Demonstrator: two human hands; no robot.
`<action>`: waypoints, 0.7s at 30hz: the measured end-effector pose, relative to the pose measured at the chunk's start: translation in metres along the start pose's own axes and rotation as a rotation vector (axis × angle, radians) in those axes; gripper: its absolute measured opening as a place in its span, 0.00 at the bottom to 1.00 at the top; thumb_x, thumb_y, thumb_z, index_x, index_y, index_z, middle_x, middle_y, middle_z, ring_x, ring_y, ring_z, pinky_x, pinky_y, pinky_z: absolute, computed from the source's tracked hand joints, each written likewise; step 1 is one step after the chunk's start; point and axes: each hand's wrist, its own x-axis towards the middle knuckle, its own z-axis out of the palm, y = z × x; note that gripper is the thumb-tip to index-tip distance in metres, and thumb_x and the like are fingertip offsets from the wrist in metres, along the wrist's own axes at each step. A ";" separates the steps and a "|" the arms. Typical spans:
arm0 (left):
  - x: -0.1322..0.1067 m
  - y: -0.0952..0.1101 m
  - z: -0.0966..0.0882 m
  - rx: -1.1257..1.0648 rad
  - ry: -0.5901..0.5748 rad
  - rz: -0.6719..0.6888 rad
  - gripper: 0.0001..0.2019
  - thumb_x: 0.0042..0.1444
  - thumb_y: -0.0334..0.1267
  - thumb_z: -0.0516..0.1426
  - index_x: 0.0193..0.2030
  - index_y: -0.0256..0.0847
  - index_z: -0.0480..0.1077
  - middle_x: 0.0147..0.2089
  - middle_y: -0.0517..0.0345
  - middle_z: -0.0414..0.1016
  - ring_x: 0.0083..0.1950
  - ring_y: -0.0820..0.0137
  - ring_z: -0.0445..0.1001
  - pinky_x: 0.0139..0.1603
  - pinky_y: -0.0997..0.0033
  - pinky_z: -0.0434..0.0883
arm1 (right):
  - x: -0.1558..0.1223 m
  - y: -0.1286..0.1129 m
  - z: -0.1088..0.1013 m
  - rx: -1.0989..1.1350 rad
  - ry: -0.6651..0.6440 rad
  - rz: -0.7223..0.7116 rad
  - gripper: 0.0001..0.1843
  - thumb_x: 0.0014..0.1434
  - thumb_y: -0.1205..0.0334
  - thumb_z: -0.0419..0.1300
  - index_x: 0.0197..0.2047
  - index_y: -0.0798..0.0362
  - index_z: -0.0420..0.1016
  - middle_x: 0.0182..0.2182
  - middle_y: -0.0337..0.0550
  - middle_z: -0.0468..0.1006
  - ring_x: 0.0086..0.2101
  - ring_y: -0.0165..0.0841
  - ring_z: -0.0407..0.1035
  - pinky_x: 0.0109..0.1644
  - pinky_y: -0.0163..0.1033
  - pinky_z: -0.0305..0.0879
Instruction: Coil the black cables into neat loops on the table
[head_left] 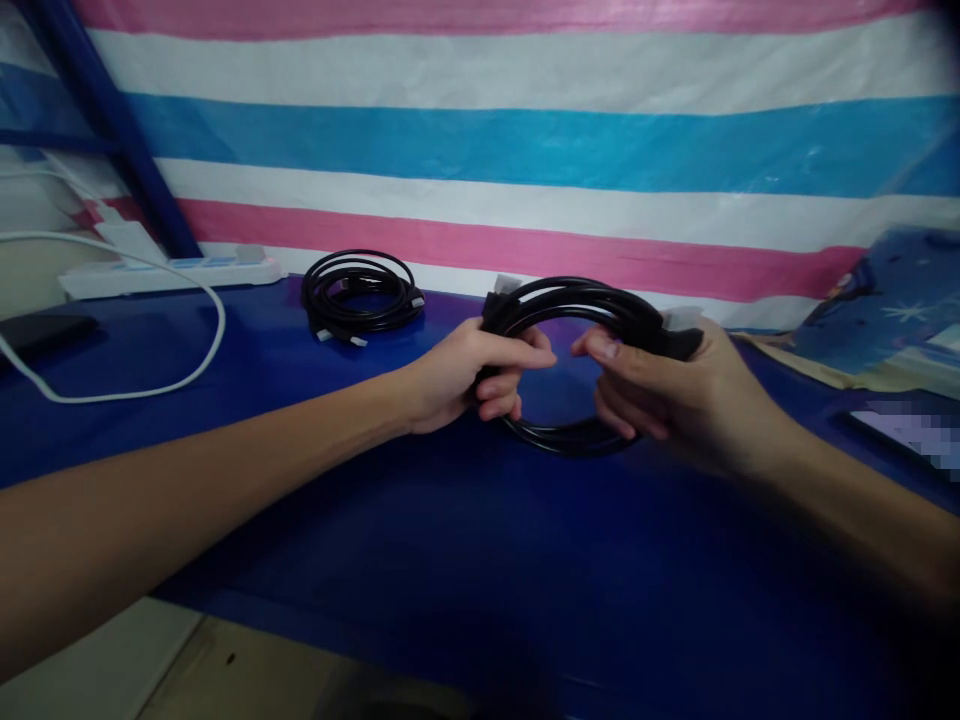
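Note:
A coiled black cable (577, 295) is held in the air above the blue table, with plugs showing near both hands. My left hand (499, 365) is closed around the left side of the coil, its thumb lying towards the middle. On the opposite side, my right hand (667, 385) grips the coil and a black plug, the thumb pressing near the top strands. The bottom of the loop hangs between the hands. Behind and to the left, a second coiled black cable (364, 295) lies on the table with its metal plug ends showing.
A white power strip (172, 277) sits at the back left, with a white cord (217, 340) looping over the table (525, 580). A dark flat object (45, 335) lies far left. At right are a phone (907, 435) and a blue patterned bag (885, 300). A striped sheet (525, 140) hangs behind.

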 end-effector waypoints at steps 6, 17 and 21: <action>-0.012 0.012 0.003 -0.135 -0.309 -0.123 0.06 0.57 0.34 0.58 0.30 0.39 0.68 0.11 0.72 0.48 0.11 0.83 0.46 0.17 0.81 0.59 | -0.002 -0.004 -0.009 -0.181 -0.111 0.008 0.21 0.51 0.46 0.68 0.18 0.52 0.72 0.17 0.38 0.73 0.22 0.28 0.70 0.25 0.33 0.65; -0.003 0.009 0.009 -0.029 -0.024 -0.074 0.23 0.46 0.31 0.64 0.15 0.40 0.50 0.10 0.73 0.46 0.11 0.85 0.47 0.18 0.79 0.59 | -0.009 -0.014 0.002 0.123 -0.185 0.175 0.29 0.53 0.52 0.67 0.12 0.52 0.55 0.07 0.29 0.50 0.11 0.20 0.48 0.18 0.32 0.56; -0.002 0.010 0.015 -0.055 0.103 0.006 0.22 0.40 0.29 0.62 0.14 0.42 0.50 0.10 0.73 0.43 0.12 0.85 0.42 0.14 0.78 0.49 | -0.008 -0.016 0.004 0.084 -0.156 0.185 0.25 0.48 0.59 0.69 0.13 0.53 0.57 0.08 0.30 0.53 0.12 0.20 0.48 0.19 0.32 0.54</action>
